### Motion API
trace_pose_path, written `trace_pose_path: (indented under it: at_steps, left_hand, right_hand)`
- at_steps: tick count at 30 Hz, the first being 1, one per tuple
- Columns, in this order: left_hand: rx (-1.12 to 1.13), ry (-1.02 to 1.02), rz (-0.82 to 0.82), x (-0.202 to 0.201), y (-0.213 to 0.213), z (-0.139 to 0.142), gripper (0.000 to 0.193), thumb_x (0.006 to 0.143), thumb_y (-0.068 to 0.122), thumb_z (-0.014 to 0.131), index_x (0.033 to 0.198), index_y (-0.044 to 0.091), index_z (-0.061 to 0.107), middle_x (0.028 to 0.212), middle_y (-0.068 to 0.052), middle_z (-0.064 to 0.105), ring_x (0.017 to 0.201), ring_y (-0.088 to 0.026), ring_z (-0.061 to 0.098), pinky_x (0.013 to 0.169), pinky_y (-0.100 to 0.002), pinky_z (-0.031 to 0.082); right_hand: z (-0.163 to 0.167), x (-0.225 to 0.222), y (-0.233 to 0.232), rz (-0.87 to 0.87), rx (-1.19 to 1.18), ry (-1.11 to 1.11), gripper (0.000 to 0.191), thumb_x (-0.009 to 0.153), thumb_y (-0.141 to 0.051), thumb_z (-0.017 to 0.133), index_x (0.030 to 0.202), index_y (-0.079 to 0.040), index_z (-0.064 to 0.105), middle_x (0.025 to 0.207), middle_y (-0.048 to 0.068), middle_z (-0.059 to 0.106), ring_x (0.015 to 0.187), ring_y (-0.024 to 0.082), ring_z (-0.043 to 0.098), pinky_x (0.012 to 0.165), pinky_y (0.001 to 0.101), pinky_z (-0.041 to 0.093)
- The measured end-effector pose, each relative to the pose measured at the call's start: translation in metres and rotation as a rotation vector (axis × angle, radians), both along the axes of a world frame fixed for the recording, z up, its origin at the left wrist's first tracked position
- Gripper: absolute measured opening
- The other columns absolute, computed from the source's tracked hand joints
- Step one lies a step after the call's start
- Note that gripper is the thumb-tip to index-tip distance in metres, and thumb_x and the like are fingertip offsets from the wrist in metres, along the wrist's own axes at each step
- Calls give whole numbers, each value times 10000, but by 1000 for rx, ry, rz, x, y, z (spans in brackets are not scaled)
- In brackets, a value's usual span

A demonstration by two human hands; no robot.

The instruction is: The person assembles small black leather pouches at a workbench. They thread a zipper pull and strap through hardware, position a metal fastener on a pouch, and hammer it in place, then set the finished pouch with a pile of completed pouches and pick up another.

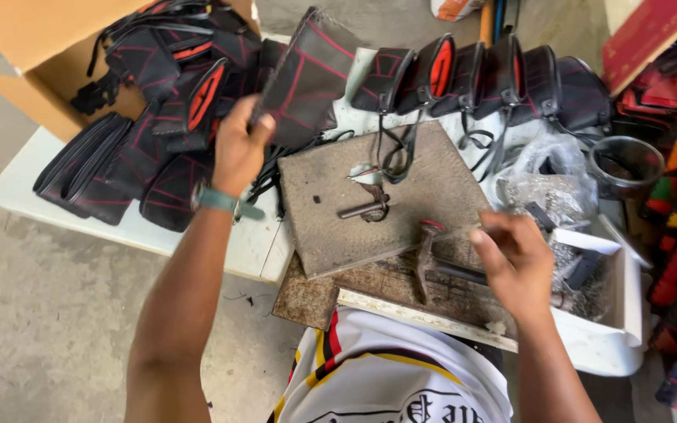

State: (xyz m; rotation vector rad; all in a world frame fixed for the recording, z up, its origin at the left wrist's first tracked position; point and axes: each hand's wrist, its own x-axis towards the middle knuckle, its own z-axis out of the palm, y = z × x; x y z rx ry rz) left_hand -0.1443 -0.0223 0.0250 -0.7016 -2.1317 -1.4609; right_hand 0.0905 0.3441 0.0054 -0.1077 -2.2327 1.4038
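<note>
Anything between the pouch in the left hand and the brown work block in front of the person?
Nothing visible blocks it. The left hand holds the black pouch just past the brown work block. Only a small metal punch and a strap loop lie on the block's top.

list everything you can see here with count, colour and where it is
black pouches with red stitching: too many to count, heaped at left by the box
pouch row: about six, black with red lining, along the table's far edge
cardboard box: one, brown, top left
white table: one, under the heap
worn board: one, brown-grey, centre
metal punch: one, dark, lying on the board
clear bag: one, right of the board
white tray: one, lower right
left hand: holds a black pouch
right hand: grips a dark tool
</note>
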Motion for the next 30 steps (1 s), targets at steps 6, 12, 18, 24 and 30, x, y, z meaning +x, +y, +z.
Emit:
trace_pose_path:
  at_steps: [6, 12, 18, 24, 30]
  left_hand:
    - [523, -635, -725, 70, 81, -25, 418, 937, 171, 654, 1336, 75, 579, 1173, 5, 696, 1009, -71, 661, 868, -240, 554]
    - [191, -480, -648, 83, 112, -35, 337, 1039, 117, 633, 1346, -19, 607, 1171, -57, 689, 1054, -106, 631, 921, -266, 535]
    - [553, -261, -490, 103, 146, 1, 633, 951, 238, 732, 1464, 13, 437, 1463, -106, 516, 1215, -166, 592, 1004, -328, 524]
    - [512, -740, -1190, 139, 144, 43, 916, 861, 577, 799, 1507, 15, 475, 1383, -161, 603, 1256, -247, 603, 1083, -416, 499]
    - [48, -184, -752, 198, 141, 52, 608, 999, 439, 703, 1423, 8, 635, 1303, -130, 679, 1226, -221, 682, 1130, -351, 529]
  right_hand:
    - [30, -22, -18, 332, -401, 126, 447, 952, -134, 761, 1360, -22, 619, 1187, 51, 614, 1062, 112, 602, 918, 266, 507]
    - [32, -10, -6, 471, -779, 199, 299, 983, -271, 749, 1137, -38, 642, 1116, 58, 693, 1058, 163, 619, 993, 329, 496]
    - [3, 12, -5, 612, -946, 231, 185, 907, -159, 782, 984, -92, 628, 1050, 40, 676, 966, 150, 630, 849, 318, 504]
    - [-21, 31, -8, 485, -226, 60, 255, 770, 59, 677, 1005, -20, 738, 991, 21, 734, 922, 99, 661, 824, 285, 545]
    - [-38, 14, -12, 275, 51, 74, 230, 743, 63, 735, 948, -40, 749, 898, 8, 739, 830, 78, 706, 752, 286, 569]
